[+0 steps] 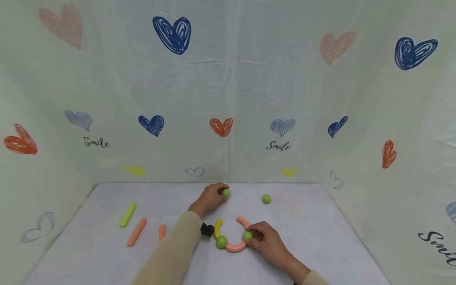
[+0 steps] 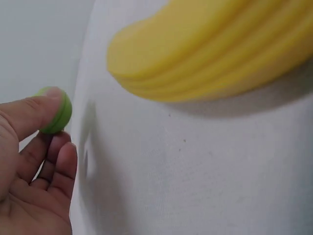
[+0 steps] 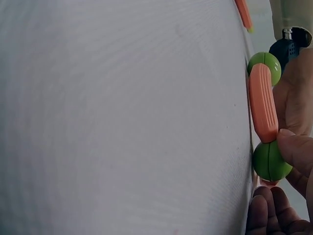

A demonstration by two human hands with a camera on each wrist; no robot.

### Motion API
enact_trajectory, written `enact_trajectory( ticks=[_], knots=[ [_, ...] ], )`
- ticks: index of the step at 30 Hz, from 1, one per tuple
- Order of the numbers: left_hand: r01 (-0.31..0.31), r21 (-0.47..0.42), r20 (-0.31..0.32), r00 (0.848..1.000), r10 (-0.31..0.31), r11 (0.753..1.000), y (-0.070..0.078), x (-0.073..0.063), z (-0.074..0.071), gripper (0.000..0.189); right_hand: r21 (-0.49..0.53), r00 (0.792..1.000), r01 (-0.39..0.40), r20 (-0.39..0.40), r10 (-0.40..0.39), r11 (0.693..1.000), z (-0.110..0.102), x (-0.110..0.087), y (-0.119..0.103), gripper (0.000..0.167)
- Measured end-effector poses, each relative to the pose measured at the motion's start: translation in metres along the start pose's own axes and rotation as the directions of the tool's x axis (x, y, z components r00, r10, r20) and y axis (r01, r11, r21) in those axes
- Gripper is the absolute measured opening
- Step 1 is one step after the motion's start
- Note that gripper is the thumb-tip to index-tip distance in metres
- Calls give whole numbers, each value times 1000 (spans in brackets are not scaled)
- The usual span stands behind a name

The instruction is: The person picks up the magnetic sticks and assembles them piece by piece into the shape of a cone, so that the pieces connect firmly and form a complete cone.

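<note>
Near the table's far edge, my left hand (image 1: 211, 200) pinches a green ball (image 1: 226, 193) between thumb and fingers; the left wrist view shows the ball (image 2: 59, 115) with a seam. My right hand (image 1: 269, 244) holds another green ball (image 1: 247, 236) by thumb and fingertips. This ball sits between a salmon curved piece (image 1: 235, 248) and a second salmon curved piece (image 1: 242, 221). A third green ball (image 1: 221, 242) joins the lower curve's left end, and a yellow curved piece (image 1: 217, 228) rises from it. Together they form a ring with its far side open.
One more green ball (image 1: 266, 198) lies at the back right. On the left lie a yellow-green stick (image 1: 127, 215), an orange stick (image 1: 137, 232) and another orange stick (image 1: 162, 231), partly hidden by my left sleeve. A heart-printed curtain (image 1: 249, 87) surrounds the white table (image 1: 313, 237).
</note>
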State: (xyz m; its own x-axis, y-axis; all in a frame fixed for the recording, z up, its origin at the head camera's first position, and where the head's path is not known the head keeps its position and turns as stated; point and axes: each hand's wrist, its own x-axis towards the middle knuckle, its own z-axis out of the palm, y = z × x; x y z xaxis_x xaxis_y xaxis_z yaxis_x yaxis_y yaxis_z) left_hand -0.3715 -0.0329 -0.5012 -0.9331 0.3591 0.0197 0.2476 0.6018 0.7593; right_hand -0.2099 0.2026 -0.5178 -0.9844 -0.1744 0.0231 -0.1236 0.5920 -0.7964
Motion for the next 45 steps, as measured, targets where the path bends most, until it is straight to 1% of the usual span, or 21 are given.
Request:
enact_trajectory(
  ticks=[3, 6, 12, 19, 29, 35, 38, 41, 45],
  knots=[
    [14, -60, -27, 1000, -16, 998, 2, -7, -1, 37, -3, 1000, 1, 1, -1, 1000, 0, -1, 0, 29],
    [8, -121, -57, 998, -15, 993, 6, -13, -2, 35, -10, 1000, 6, -1, -6, 1000, 0, -2, 0, 28],
    [-5, -192, -98, 995, -14, 981, 11, -23, -2, 32, -26, 1000, 20, -17, -21, 999, 0, -1, 0, 27],
    [-6, -226, -92, 996, -15, 974, 17, -34, 0, 32, -39, 999, 24, -23, -25, 999, -2, 2, -1, 26],
    [27, -222, -71, 997, -44, 975, 20, -53, 8, 32, -34, 1000, -2, -27, 1, 999, 1, 4, 0, 27],
    [70, -192, -57, 995, -82, 979, 19, -62, 14, 29, -16, 1000, -7, -22, 6, 1000, 0, 3, 0, 28],
    [74, -181, -57, 995, -85, 981, 17, -66, 16, 29, -10, 1000, -7, -23, 7, 1000, 0, 3, 0, 27],
    [60, -166, -60, 996, -70, 984, 14, -70, 19, 28, -12, 1000, -6, -29, 5, 1000, 1, 3, 1, 27],
    [71, -131, -67, 995, -80, 989, 11, -75, 24, 27, -21, 999, -3, -38, 3, 1000, 1, 3, 0, 27]
  ],
)
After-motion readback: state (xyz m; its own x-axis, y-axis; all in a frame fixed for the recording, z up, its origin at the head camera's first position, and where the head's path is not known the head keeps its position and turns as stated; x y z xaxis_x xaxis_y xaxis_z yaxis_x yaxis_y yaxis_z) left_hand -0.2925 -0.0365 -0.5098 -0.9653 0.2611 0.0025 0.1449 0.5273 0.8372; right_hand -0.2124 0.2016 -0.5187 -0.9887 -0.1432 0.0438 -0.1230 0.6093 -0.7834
